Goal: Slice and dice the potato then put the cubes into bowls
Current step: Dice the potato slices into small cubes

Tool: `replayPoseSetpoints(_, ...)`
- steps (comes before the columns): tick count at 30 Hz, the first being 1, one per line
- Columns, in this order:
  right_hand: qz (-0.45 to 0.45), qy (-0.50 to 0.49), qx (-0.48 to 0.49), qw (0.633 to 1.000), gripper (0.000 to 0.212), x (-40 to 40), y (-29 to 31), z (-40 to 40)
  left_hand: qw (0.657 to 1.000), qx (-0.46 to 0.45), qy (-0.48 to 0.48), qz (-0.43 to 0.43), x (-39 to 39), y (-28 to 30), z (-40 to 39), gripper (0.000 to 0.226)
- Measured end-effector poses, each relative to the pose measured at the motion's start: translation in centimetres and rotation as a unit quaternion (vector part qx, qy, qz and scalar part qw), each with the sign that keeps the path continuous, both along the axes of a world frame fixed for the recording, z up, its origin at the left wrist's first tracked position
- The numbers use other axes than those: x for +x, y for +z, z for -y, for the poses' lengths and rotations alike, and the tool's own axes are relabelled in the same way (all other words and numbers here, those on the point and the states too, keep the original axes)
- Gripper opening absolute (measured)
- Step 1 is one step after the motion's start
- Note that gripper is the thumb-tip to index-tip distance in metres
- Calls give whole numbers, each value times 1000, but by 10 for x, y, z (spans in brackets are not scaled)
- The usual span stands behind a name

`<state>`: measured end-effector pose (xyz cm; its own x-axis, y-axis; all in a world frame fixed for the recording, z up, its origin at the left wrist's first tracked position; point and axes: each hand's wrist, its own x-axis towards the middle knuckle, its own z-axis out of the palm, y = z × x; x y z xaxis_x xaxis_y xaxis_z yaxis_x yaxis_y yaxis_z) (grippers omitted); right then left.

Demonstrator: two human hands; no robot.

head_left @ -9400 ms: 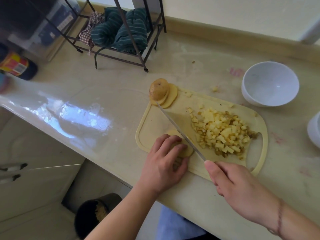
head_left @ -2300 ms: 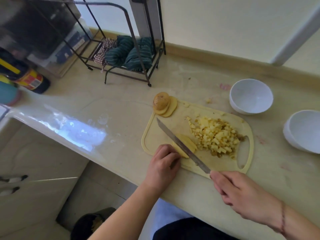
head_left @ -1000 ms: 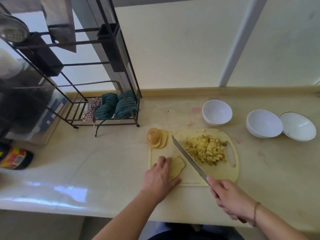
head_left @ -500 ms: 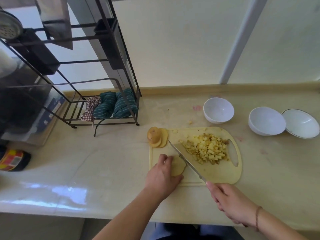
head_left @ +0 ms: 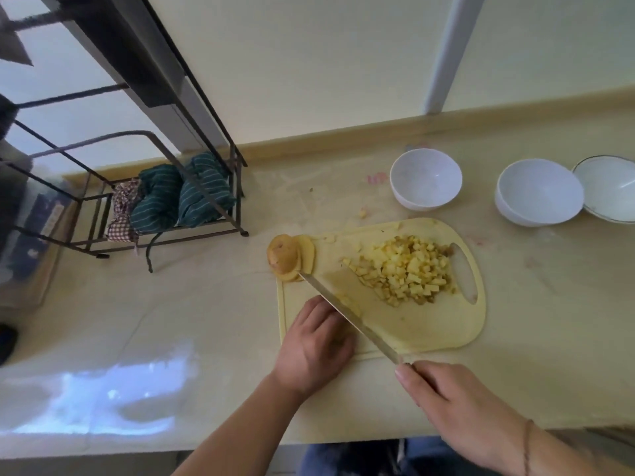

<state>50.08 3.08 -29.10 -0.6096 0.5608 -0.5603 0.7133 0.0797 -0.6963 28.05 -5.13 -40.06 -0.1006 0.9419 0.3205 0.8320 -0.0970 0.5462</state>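
A pale yellow cutting board (head_left: 429, 331) lies on the counter. A heap of potato cubes (head_left: 405, 271) covers its right half. The uncut potato end with slices (head_left: 287, 257) leans at the board's far left corner. My left hand (head_left: 314, 343) presses down on a potato slice (head_left: 348, 302) at the board's near left, which is mostly hidden beneath my fingers. My right hand (head_left: 457, 407) grips the handle of a long knife (head_left: 347, 314). The blade runs diagonally just right of my left fingers, over the slice.
Three white bowls stand behind and right of the board: one (head_left: 426, 178) at the back, another (head_left: 537, 190) to its right, and a third (head_left: 608, 188) at the frame edge. A black wire rack (head_left: 165, 201) holding folded cloths stands at the left. A stray cube (head_left: 362, 213) lies on the counter.
The knife has swung left and now lies against my left fingers over the slice. The camera has moved closer to the board. My left hand still covers the slice.
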Motion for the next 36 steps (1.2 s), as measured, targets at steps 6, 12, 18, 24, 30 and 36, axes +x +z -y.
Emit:
replayPoseSetpoints(6,-7,6,19,1000,56,2,7,-2,1000,1,11,-4,2,5,-2,31)
replayPoseSetpoints(12,-17,-14,67,998,47,16,21,-13,999,47,11,12,20,27,-31,31)
replayPoseSetpoints(18,-32,-22,96,995,54,27,24,-33,1000,6,19,1,24,31,-63,27)
replayPoseSetpoints(24,-21,-26,87,996,52,31,33,-40,995,-29,82,42,23,44,-75,22)
replayPoseSetpoints(30,50,34,169,984,52,32,28,-47,934,25,259,243,26,72,-67,10)
replayPoseSetpoints(36,126,171,274,938,65,30,20,-51,999,15,41,-21,10,99,-72,21)
